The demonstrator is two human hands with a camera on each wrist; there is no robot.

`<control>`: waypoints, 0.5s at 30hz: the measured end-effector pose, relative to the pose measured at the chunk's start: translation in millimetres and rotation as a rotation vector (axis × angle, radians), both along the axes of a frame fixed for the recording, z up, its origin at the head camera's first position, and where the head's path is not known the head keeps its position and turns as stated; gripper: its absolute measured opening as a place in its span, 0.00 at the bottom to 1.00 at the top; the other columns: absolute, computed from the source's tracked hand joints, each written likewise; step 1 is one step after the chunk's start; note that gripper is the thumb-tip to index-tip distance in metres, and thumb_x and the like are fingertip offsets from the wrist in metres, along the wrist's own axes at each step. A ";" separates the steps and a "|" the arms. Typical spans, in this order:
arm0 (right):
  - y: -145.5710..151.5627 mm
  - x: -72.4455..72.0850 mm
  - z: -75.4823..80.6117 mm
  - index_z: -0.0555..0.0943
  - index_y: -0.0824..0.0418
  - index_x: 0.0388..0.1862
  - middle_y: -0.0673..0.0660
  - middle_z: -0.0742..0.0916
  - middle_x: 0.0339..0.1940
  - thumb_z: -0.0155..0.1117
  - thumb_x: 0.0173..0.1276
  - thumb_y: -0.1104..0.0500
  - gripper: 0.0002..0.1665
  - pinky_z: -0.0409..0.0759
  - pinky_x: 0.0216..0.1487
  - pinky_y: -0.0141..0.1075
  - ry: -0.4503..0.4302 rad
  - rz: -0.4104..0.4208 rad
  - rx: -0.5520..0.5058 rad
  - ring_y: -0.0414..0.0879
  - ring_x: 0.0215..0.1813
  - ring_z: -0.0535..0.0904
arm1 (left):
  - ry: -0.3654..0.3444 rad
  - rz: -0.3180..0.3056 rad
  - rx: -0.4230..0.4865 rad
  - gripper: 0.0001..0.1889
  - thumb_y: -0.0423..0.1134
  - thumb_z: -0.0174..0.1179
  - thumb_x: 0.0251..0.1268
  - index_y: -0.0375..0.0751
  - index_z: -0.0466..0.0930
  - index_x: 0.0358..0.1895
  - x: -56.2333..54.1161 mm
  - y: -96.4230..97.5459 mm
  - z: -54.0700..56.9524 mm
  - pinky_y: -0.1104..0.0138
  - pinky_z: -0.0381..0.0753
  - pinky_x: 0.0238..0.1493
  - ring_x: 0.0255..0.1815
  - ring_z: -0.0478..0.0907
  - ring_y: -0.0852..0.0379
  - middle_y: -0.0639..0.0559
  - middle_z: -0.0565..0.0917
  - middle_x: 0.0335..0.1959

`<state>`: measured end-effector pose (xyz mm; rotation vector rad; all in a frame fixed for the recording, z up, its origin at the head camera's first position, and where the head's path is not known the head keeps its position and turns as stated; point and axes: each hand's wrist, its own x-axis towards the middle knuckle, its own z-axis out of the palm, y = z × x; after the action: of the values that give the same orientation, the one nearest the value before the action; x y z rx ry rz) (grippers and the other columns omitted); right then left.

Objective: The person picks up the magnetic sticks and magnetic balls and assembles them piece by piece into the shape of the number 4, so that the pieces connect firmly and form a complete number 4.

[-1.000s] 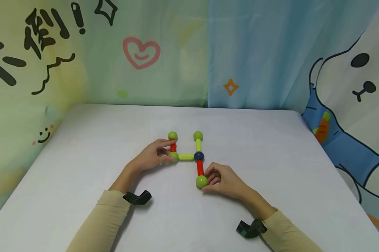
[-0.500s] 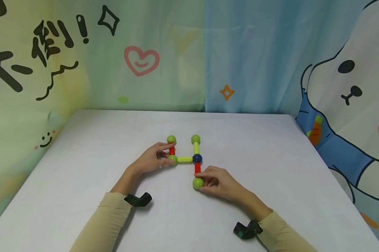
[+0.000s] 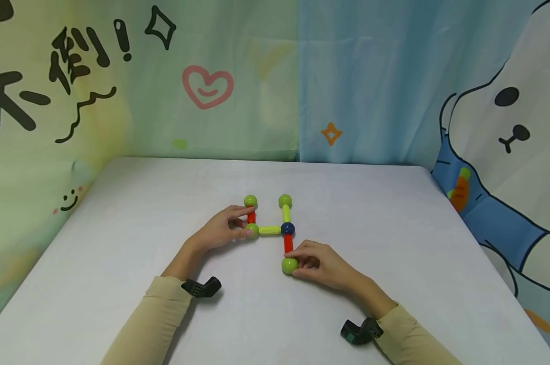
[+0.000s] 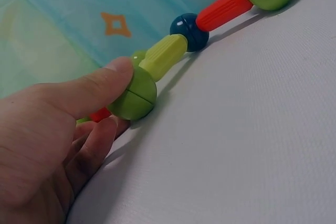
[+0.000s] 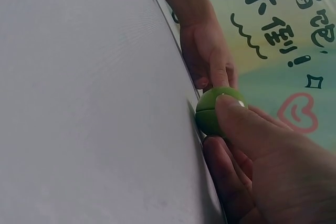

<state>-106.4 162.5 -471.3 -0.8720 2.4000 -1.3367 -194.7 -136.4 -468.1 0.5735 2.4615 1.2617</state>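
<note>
A joined figure of toy balls and rods lies on the table in the head view. Its dark blue ball (image 3: 287, 228) links a yellow-green rod (image 3: 269, 230), a second yellow-green rod (image 3: 286, 213) and a red rod (image 3: 288, 243). My left hand (image 3: 222, 227) holds the green corner ball (image 4: 137, 95) with the thumb on it, index finger on the other red rod (image 3: 251, 217). At the near end, my right hand (image 3: 322, 261) pinches another green ball (image 5: 211, 114), a fingertip touching the red rod above. Green balls (image 3: 250, 201) cap the two far ends.
The white table (image 3: 371, 213) spreads around the figure. Behind it hangs a printed curtain (image 3: 371, 76) with a cartoon animal at the right. Black wrist cameras (image 3: 202, 288) sit by both tan sleeves (image 3: 147, 319).
My right index finger has moved from beside the near green ball onto the red rod. The head view has shifted slightly. My left hand keeps its hold.
</note>
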 end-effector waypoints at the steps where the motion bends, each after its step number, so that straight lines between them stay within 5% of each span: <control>1: 0.3 -0.4 0.7 0.80 0.56 0.56 0.51 0.81 0.45 0.69 0.61 0.57 0.23 0.82 0.44 0.31 -0.001 0.002 0.002 0.39 0.40 0.81 | 0.000 -0.003 0.005 0.37 0.49 0.70 0.53 0.54 0.67 0.69 -0.1 -0.1 1.3 0.60 0.75 0.56 0.53 0.77 0.56 0.51 0.70 0.63; 15: 3.4 0.2 2.5 0.77 0.57 0.60 0.51 0.81 0.46 0.67 0.63 0.54 0.26 0.82 0.44 0.31 -0.014 0.026 -0.019 0.37 0.41 0.80 | -0.045 -0.027 0.028 0.38 0.48 0.69 0.55 0.52 0.64 0.70 1.8 -0.9 6.2 0.61 0.77 0.54 0.55 0.76 0.54 0.49 0.71 0.64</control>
<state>-106.2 165.8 -468.7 -0.8929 2.3616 -1.3535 -192.8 -137.3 -461.9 0.5768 2.3953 1.2860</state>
